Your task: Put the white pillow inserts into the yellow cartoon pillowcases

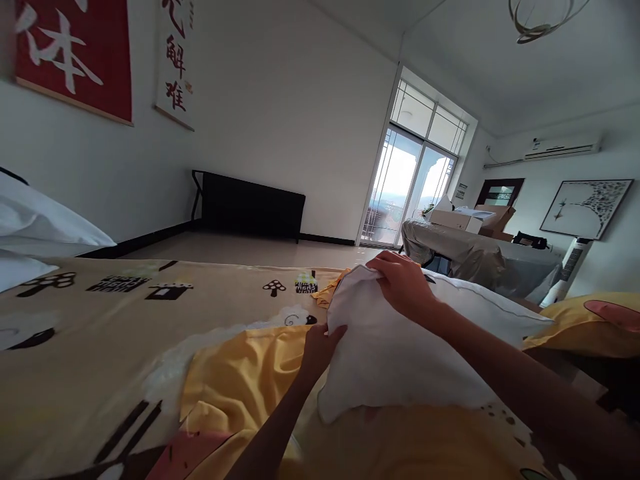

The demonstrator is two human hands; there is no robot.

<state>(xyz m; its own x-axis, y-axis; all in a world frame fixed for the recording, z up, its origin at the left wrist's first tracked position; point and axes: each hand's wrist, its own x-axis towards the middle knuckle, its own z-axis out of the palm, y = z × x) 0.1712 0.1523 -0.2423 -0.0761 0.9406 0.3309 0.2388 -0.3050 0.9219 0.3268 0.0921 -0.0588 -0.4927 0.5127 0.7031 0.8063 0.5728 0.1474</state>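
A white pillow (pixel 400 353) lies on the bed in front of me, partly over a yellow pillowcase (pixel 245 363) with a pink patch. My left hand (pixel 323 347) pinches the pillow's left edge between thumb and fingers. At the pillow's far upper corner, my right hand (pixel 403 277) is closed on the white fabric, fingers over the edge. A small orange-yellow bit of cloth (pixel 330 290) shows behind the pillow's far left side. Part of the yellow cloth is hidden beneath the pillow and my left forearm.
The beige bed cover (pixel 125 360) bears sheep and mushroom prints. White bedding (pixel 45 213) is at the far left, and a yellow pillow (pixel 590 323) at the right. Beyond stand a black folded frame (pixel 250 205) and a plastic-covered table (pixel 460 243) with boxes.
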